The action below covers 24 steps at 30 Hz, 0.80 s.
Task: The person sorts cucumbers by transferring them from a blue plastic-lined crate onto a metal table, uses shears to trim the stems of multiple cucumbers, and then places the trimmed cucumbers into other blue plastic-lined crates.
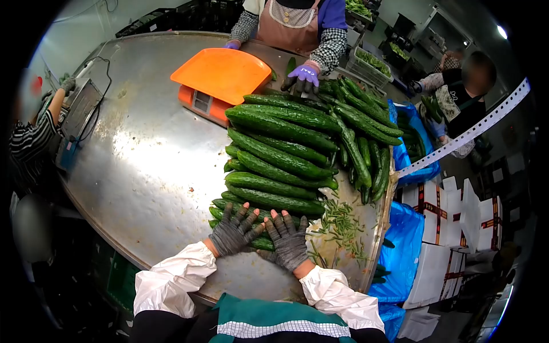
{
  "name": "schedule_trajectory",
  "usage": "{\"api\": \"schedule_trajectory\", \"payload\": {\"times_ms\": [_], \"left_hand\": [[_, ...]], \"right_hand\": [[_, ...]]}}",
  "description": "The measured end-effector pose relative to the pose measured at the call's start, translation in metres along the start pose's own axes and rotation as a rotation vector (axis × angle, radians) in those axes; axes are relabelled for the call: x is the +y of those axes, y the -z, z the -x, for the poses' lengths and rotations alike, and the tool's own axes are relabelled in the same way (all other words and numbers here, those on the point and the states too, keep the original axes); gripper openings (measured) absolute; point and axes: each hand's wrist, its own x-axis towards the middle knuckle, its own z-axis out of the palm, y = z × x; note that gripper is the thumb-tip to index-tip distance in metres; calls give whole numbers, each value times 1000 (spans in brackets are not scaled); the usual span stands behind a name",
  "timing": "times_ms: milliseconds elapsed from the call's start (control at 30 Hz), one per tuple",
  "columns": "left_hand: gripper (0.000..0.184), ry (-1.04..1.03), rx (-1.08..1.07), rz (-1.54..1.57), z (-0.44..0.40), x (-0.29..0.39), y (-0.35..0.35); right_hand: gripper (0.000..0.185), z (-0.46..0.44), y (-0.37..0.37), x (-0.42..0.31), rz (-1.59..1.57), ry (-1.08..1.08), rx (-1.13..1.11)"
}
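A stack of long green cucumbers (280, 160) lies in rows on the metal table (137, 148). My left hand (233, 230), in a grey fingerless-tipped glove, rests flat with fingers spread on the cucumbers at the near end of the stack. Beside it my right hand (287, 240), gloved the same way, also lies spread on these nearest cucumbers, touching their right ends. Neither hand is wrapped around one. Parts of the lowest cucumbers are hidden under my palms.
An orange scale (220, 77) stands beyond the stack. Across the table, a co-worker's purple-gloved hand (303, 74) is over the far cucumbers. Small green scraps (341, 228) litter the right side. Blue-lined crates (400, 251) and white boxes (437, 268) stand past the right edge.
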Motion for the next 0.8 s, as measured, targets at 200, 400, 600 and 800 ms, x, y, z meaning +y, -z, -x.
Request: {"api": "schedule_trajectory", "payload": {"times_ms": [200,400,600,800], "left_hand": [[90,-14,3,-8,-1,-2,1],[92,-14,10,-42,3,0,2],[90,-1,54,-104,8,5,-2],[83,75,-89,-106,4,18,21]], "right_hand": [[84,-2,1,-2,-21,-22,-10],[87,3,-1,-7,8,-19,-4],[89,22,7,-21,23,-64,-49],[77,119,40,-25,-184,-305,57]]}}
